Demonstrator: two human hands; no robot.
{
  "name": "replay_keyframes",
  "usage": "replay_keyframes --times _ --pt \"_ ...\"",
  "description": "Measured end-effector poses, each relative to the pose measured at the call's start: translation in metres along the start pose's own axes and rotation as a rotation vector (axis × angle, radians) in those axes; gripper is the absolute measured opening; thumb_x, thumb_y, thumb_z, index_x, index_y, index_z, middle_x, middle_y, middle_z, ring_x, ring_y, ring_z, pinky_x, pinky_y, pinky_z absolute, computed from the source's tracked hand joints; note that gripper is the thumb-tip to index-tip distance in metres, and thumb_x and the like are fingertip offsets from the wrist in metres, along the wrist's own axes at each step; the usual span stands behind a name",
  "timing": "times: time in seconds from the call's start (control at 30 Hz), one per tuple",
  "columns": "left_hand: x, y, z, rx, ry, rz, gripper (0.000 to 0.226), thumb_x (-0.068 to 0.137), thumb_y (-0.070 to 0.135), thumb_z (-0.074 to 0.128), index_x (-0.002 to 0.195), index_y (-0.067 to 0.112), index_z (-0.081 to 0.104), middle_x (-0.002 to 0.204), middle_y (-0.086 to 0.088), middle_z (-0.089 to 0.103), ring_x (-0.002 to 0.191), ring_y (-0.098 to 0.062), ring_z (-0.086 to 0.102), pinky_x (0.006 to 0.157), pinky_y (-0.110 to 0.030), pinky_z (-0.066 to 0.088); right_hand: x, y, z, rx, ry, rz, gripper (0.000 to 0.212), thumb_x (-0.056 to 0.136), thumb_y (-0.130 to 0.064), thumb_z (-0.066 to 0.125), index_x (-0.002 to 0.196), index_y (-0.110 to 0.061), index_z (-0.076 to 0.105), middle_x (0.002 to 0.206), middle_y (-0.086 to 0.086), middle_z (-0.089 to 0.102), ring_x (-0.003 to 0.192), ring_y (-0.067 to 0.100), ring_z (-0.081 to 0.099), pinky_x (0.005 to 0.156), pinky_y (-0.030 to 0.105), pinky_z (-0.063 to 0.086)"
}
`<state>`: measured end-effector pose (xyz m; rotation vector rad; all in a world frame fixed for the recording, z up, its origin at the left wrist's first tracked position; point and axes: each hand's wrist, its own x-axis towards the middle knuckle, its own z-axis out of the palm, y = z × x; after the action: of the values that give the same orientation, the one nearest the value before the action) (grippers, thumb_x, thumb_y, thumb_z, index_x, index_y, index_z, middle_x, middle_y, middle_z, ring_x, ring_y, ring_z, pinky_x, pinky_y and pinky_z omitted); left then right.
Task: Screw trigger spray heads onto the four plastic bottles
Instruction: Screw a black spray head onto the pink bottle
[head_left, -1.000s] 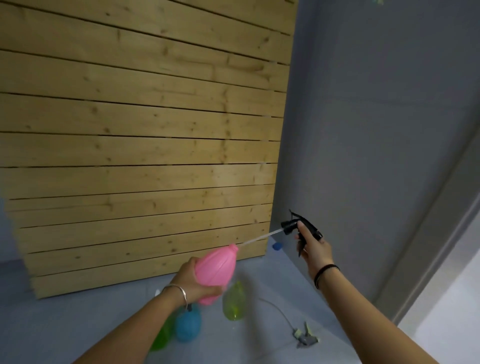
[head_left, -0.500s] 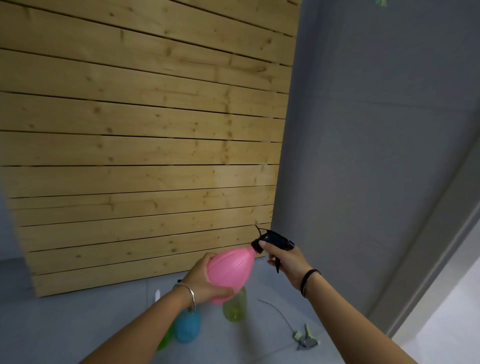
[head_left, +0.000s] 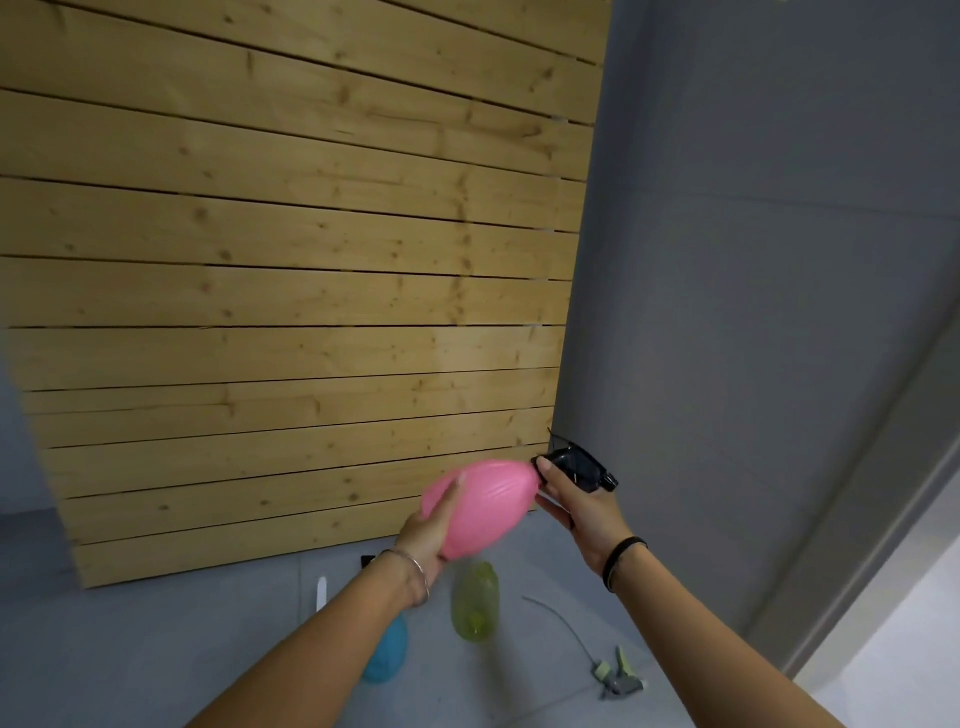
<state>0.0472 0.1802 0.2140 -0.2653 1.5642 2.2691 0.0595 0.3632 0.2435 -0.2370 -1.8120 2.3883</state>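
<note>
My left hand (head_left: 428, 530) grips the base of a pink plastic bottle (head_left: 485, 501), held tilted in the air with its neck pointing right. A black trigger spray head (head_left: 579, 467) sits on that neck, and my right hand (head_left: 582, 506) is closed around it. Below on the grey floor, a yellow-green bottle (head_left: 475, 603) stands upright. A blue bottle (head_left: 387, 652) is partly hidden behind my left forearm. A grey-green spray head (head_left: 618, 678) with a long dip tube lies on the floor to the right.
A wooden slat panel (head_left: 291, 291) leans against the grey wall (head_left: 753, 260) straight ahead. A white tube (head_left: 321, 595) and a small dark object (head_left: 368, 561) lie on the floor near the panel's foot. A paler doorway strip runs along the right.
The dip tube has gone fully into the pink bottle and the black head has moved onto its neck. Both hands rose and shifted right; the bottle has turned in my grip.
</note>
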Motion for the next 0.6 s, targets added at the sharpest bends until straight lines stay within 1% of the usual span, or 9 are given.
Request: replay_keyframes --times 0.07,0.1,0.2,0.3,0.37,0.4,0.47,0.53,0.6 --pt "-0.003 0.000 0.000 -0.008 -0.078 -0.202 0.085 0.077 0.075 0.036 0.138 0.015 0.035 0.131 -0.023 0.053 0.115 -0.039 0.056 0.080 -0.047 0.053 0.000 0.000 0.000 -0.031 0.011 -0.008 0.032 0.076 -0.017 0.075 0.105 -0.004 0.067 0.102 0.010 0.072 0.092 0.016 0.070 0.076 0.022 0.057" --pt "-0.004 -0.001 -0.002 -0.019 -0.104 -0.261 0.083 0.080 0.073 0.032 0.140 0.015 0.032 0.133 -0.026 0.051 0.115 -0.041 0.056 0.081 -0.050 0.053 0.000 0.000 0.000 -0.041 0.017 -0.010 0.033 0.075 -0.016 0.075 0.105 -0.003 0.068 0.102 0.011 0.072 0.093 0.016 0.069 0.074 0.021 0.057" --pt "0.000 0.002 -0.006 -0.147 -0.172 -0.168 0.072 0.082 0.048 0.060 0.140 0.015 0.033 0.139 -0.020 0.044 0.118 -0.039 0.052 0.085 -0.050 0.052 0.001 -0.002 -0.008 -0.009 0.034 0.023 0.031 0.077 -0.017 0.074 0.103 -0.002 0.068 0.098 0.008 0.073 0.088 0.013 0.070 0.077 0.021 0.056" --pt "0.001 0.012 -0.007 -0.180 -0.315 -0.034 0.110 0.036 0.032 0.095 0.132 0.010 0.046 0.126 -0.013 0.057 0.109 -0.026 0.056 0.086 -0.038 0.053 0.002 -0.002 -0.014 0.091 0.014 0.107 0.022 0.080 -0.019 0.071 0.097 -0.005 0.069 0.091 0.002 0.077 0.082 0.007 0.073 0.073 0.018 0.056" --pt "0.001 0.010 -0.010 -0.091 -0.369 -0.153 0.104 0.043 0.055 0.086 0.129 0.012 0.048 0.127 -0.017 0.057 0.113 -0.032 0.057 0.085 -0.044 0.054 0.003 -0.002 -0.013 0.104 -0.033 0.117 0.025 0.079 -0.018 0.072 0.100 -0.004 0.069 0.095 0.004 0.076 0.082 0.007 0.073 0.066 0.015 0.056" --pt "0.001 0.007 -0.012 -0.044 -0.360 -0.239 0.098 0.056 0.070 0.069 0.131 0.013 0.044 0.131 -0.021 0.053 0.116 -0.037 0.057 0.084 -0.049 0.054 0.003 -0.001 -0.010 0.095 -0.055 0.119 0.027 0.077 -0.018 0.073 0.101 -0.005 0.069 0.097 0.006 0.075 0.083 0.007 0.073 0.065 0.014 0.056" --pt "0.006 0.001 -0.019 0.042 -0.330 -0.325 0.093 0.068 0.077 0.045 0.136 0.014 0.035 0.133 -0.027 0.049 0.114 -0.043 0.058 0.085 -0.052 0.054 0.003 -0.002 -0.006 0.080 -0.075 0.119 0.028 0.076 -0.018 0.074 0.101 -0.005 0.070 0.098 0.006 0.075 0.083 0.008 0.073 0.064 0.014 0.055" --pt "0.008 0.000 -0.017 0.009 -0.314 -0.223 0.092 0.066 0.065 0.061 0.137 0.014 0.033 0.129 -0.022 0.052 0.109 -0.039 0.060 0.085 -0.045 0.057 0.003 -0.003 -0.005 0.092 -0.042 0.131 0.026 0.078 -0.019 0.073 0.099 -0.004 0.070 0.093 0.004 0.076 0.081 0.007 0.073 0.063 0.015 0.056" --pt "0.009 0.004 -0.015 -0.058 -0.311 -0.070 0.113 0.045 0.045 0.088 0.139 0.012 0.036 0.128 -0.015 0.053 0.110 -0.032 0.058 0.084 -0.038 0.057 0.003 -0.004 -0.008 0.110 -0.001 0.139 0.021 0.079 -0.019 0.072 0.095 -0.005 0.070 0.089 0.002 0.076 0.078 0.006 0.073 0.062 0.014 0.056"
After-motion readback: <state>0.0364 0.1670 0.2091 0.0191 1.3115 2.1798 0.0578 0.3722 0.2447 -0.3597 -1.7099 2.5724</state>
